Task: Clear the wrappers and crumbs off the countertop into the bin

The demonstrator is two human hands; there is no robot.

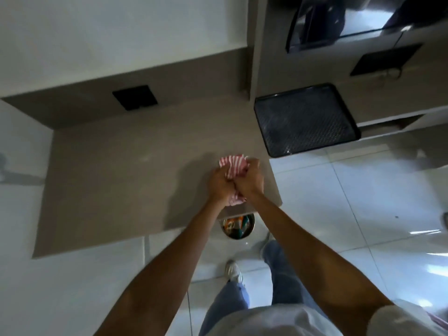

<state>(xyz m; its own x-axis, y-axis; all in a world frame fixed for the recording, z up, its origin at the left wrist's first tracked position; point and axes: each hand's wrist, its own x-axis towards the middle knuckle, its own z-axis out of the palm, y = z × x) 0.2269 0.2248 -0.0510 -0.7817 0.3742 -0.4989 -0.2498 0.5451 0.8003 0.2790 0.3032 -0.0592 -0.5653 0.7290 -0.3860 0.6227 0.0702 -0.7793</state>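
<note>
Overhead, looking down on a taupe bench (109, 170) with white floor tiles (363, 190) on the right and near sides. To the far right, a black dimpled tray (305, 120), set on the bench corner and overhanging the right edge, well apart from the hands. On the back panel, far left of centre, a black square socket plate (135, 100). Below the near right edge of the bench, a round metal bin (237, 225), open, partly hidden by the bench edge, with orange and teal wrappers (234, 224) visible inside. Near, lower in view: blue jeans and a white shoe (234, 271) on the floor.

Both grips pressed together around a red-and-white striped cloth (232, 163) at the near right corner of the bench, directly above the bin. Left hand (221, 184) closed on the cloth's left and near portion; right hand (251, 177) clenched over the right portion. Cloth bunched and crumpled, one end protruding on the far side of the knuckles, another beneath the wrists. Crumbs not discernible.
</note>
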